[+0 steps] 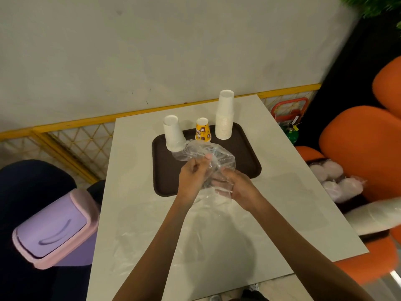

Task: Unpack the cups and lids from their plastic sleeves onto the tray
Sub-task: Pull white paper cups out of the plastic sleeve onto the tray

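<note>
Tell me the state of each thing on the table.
Plastic sleeve: empty, crumpled.
Left hand: pinches the sleeve.
Right hand: holds the sleeve.
Tall cup stack: upside down on tray.
Yellow cup: upside down on tray.
White cup: upside down on tray.

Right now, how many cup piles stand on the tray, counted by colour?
White: 2, the tall white stack and the low white stack
Yellow printed cup: 1
Total: 3
</note>
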Demonstrator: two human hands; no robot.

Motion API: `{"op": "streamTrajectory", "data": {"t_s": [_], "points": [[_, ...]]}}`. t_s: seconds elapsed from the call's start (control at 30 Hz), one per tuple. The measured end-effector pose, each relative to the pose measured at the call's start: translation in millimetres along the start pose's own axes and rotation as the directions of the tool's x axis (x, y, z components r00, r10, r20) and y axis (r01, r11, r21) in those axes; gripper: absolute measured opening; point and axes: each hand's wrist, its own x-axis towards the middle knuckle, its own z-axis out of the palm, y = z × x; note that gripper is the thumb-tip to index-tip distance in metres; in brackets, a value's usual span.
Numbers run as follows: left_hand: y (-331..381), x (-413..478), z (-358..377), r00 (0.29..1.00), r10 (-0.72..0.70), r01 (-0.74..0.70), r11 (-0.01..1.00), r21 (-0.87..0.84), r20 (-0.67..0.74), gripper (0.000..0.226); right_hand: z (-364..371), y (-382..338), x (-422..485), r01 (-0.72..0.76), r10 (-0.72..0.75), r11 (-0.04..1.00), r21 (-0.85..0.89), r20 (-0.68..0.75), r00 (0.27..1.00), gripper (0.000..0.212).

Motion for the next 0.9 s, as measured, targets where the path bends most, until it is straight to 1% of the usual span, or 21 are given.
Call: {"op": "streamTrajectory", "data": {"t_s": [0.07,0.13,0.17,0.23,0.27,0.33,0.37,0.43,0.5,0.57,0.6,0.63,0.67,0.7,0.73,0.77,0.8,0.83,0.87,0.9], "points": [[-4,-4,-8,0.998,-0.056,0.053,0.996,-0.072,-0.034,0.040,-3,-3,6,-0.038,0.035,0.995,0.088,0.035,0.999,0.031],[-10,-8,-16,0.990,-0.114,0.111,0.993,-0.041,-0.089,0.043,-7,-3,13,-0.069,0.064,0.986,0.154,0.042,0.997,0.034],[-13,-12,-20,0.986,-0.147,0.144,0.989,-0.043,-0.081,0.041,-9,-4,16,-0.081,0.075,0.978,0.195,0.036,0.997,0.034],[-19,-24,-25,0.983,-0.181,0.182,0.978,-0.098,0.021,0.038,-10,-5,19,-0.101,0.094,0.951,0.291,0.039,0.995,0.028],[-22,-30,-28,0.983,-0.164,0.173,0.977,-0.127,0.078,0.041,-9,-7,20,-0.109,0.096,0.943,0.315,0.056,0.994,0.026],[-27,-39,-30,0.986,-0.086,0.110,0.979,-0.169,0.144,0.048,-7,-11,21,-0.123,0.099,0.936,0.330,0.088,0.991,0.026],[-29,-40,-30,0.988,-0.049,0.075,0.981,-0.179,0.146,0.048,-7,-13,21,-0.126,0.100,0.933,0.337,0.094,0.991,0.028],[-31,-39,-28,0.996,0.018,-0.003,0.986,-0.169,0.086,0.039,-7,-16,24,-0.122,0.095,0.927,0.356,0.092,0.991,0.038],[-28,-32,-26,0.995,0.100,-0.102,0.979,-0.175,-0.020,0.022,-8,-20,24,-0.128,0.114,0.930,0.345,0.062,0.992,0.046],[-23,-25,-26,0.985,0.146,-0.163,0.964,-0.209,-0.092,0.015,-7,-25,18,-0.141,0.141,0.933,0.330,0.023,0.990,0.041],[-20,-22,-26,0.981,0.159,-0.179,0.960,-0.213,-0.107,0.013,-6,-27,15,-0.136,0.148,0.945,0.298,-0.017,0.989,0.040],[-16,-19,-27,0.978,0.173,-0.194,0.959,-0.207,-0.113,0.012,-5,-29,12,-0.109,0.130,0.968,0.227,-0.081,0.988,0.043],[-13,-16,-27,0.976,0.184,-0.204,0.959,-0.196,-0.116,0.011,-5,-29,9,-0.046,0.063,0.994,0.102,-0.170,0.984,0.049],[-9,-13,-27,0.974,0.192,-0.213,0.958,-0.190,-0.122,0.010,-5,-29,4,0.061,-0.072,0.997,-0.050,-0.255,0.964,0.055],[-6,-11,-27,0.972,0.195,-0.218,0.957,-0.189,-0.132,0.011,-5,-30,-3,0.201,-0.248,0.962,-0.186,-0.278,0.928,0.059],[-2,-8,-27,0.970,0.196,-0.221,0.957,-0.190,-0.143,0.011,-5,-29,-13,0.354,-0.419,0.891,-0.284,-0.220,0.881,0.061],[2,-6,-26,0.969,0.196,-0.224,0.955,-0.194,-0.152,0.012,-5,-28,-24,0.484,-0.547,0.808,-0.336,-0.120,0.829,0.062],[6,-3,-26,0.968,0.200,-0.228,0.954,-0.195,-0.154,0.013,-6,-28,-33,0.576,-0.626,0.732,-0.364,-0.024,0.780,0.064],[10,-1,-26,0.967,0.205,-0.233,0.953,-0.193,-0.151,0.012,-7,-27,-38,0.632,-0.670,0.672,-0.387,0.047,0.741,0.066],[14,1,-25,0.966,0.215,-0.240,0.952,-0.188,-0.147,0.010,-8,-28,-39,0.670,-0.706,0.617,-0.413,0.085,0.703,0.067]]}}
